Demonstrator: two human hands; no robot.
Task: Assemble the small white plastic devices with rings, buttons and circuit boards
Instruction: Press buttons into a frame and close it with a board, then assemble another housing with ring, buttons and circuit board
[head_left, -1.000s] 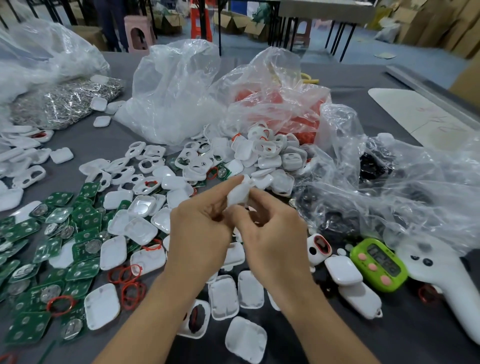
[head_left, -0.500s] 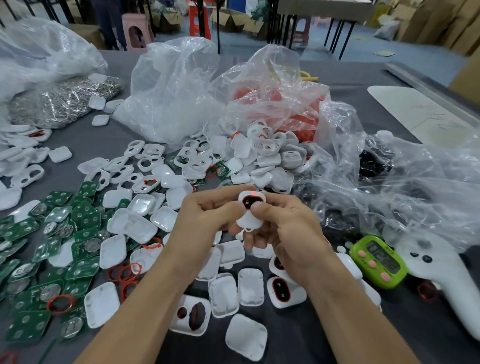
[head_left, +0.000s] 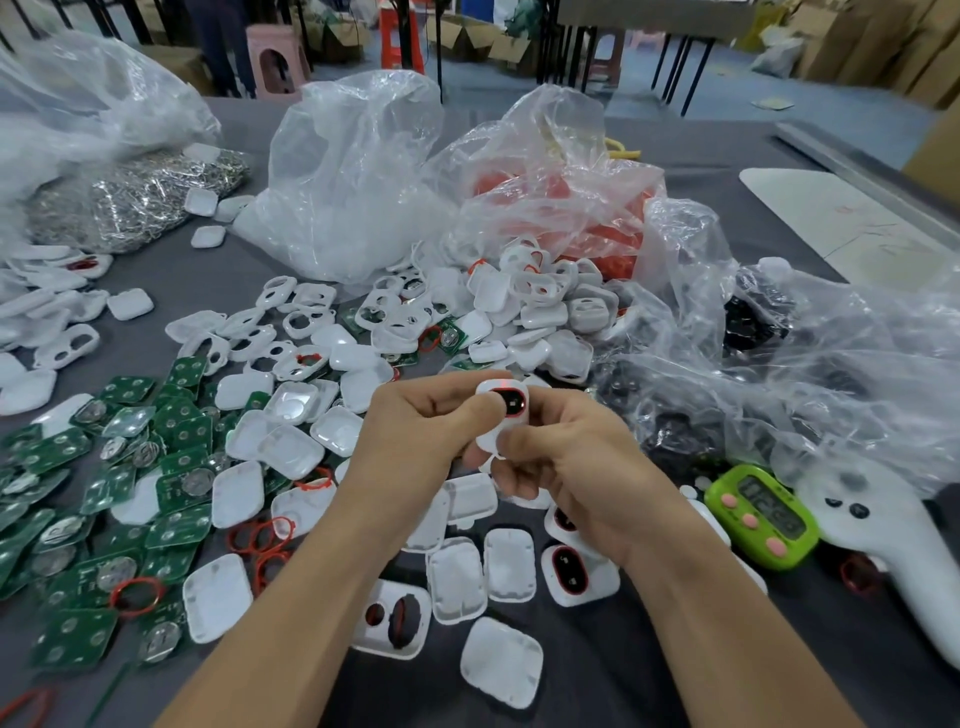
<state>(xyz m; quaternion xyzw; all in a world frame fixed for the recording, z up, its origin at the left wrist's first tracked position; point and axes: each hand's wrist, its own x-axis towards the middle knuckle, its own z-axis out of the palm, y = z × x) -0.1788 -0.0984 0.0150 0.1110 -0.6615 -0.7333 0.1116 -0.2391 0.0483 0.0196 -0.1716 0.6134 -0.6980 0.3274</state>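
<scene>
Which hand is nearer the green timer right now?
Right. The right hand sits just left of the green timer; the left hand is farther left, beyond it. Both grip the white device.

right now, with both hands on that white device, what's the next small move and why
Probably set the white device down beside the finished device near the right wrist: left hand and right hand both grip it, its shell looks closed, and its red-ringed black button is already seated.

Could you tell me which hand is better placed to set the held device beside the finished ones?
Probably the right hand: it grips the device, and the finished ones lie just beneath it.
</scene>
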